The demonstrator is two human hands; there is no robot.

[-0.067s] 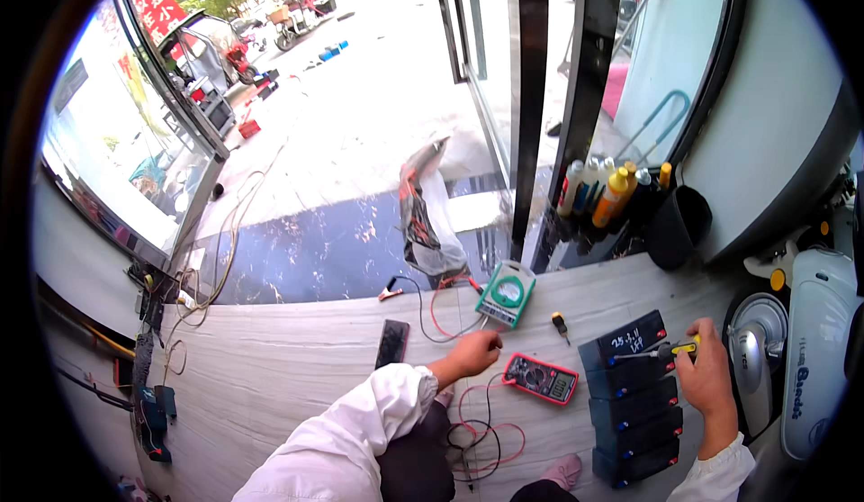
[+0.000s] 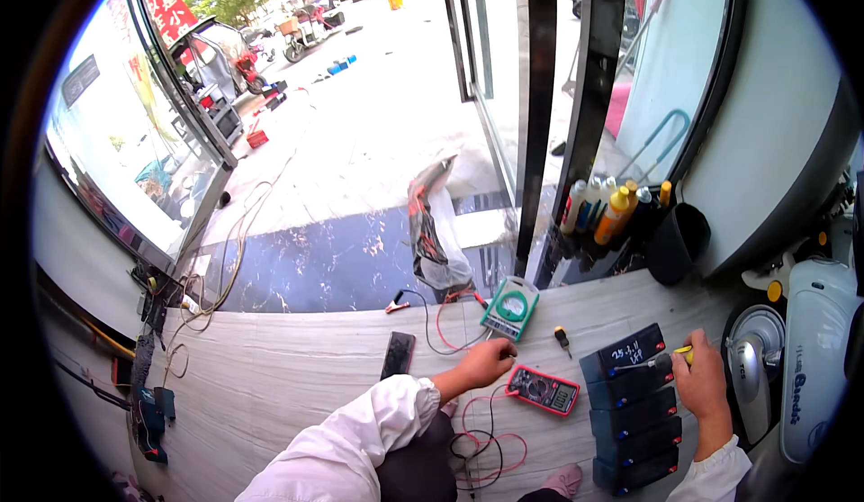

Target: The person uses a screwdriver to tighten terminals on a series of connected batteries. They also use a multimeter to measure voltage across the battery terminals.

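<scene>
My left hand (image 2: 488, 361) is closed just above a red-and-black multimeter (image 2: 543, 389); whether its fingers hold anything is unclear. My right hand (image 2: 700, 378) grips a yellow-and-black screwdriver (image 2: 658, 358), its shaft lying across the top of several black batteries (image 2: 635, 443) with red and blue terminals, set in a row on the wood-look floor (image 2: 261, 376). A green-cased tester (image 2: 512, 307) with clip leads (image 2: 396, 307) stands beyond my left hand. A small yellow screwdriver (image 2: 562, 342) lies between tester and batteries. A black phone (image 2: 397, 354) lies left of my left hand.
An open glass doorway leads to pavement with parked scooters (image 2: 306, 38). A plastic bag (image 2: 436, 223) lies on the dark threshold. Bottles (image 2: 612, 218) and a black bin (image 2: 677, 241) stand right. A pale scooter (image 2: 814, 349) borders my right side. Cables (image 2: 225, 281) trail along the left.
The whole scene sits slightly lower and further right in the picture, as from a small head movement. Both hands keep nearly the same places over the meter and batteries.
</scene>
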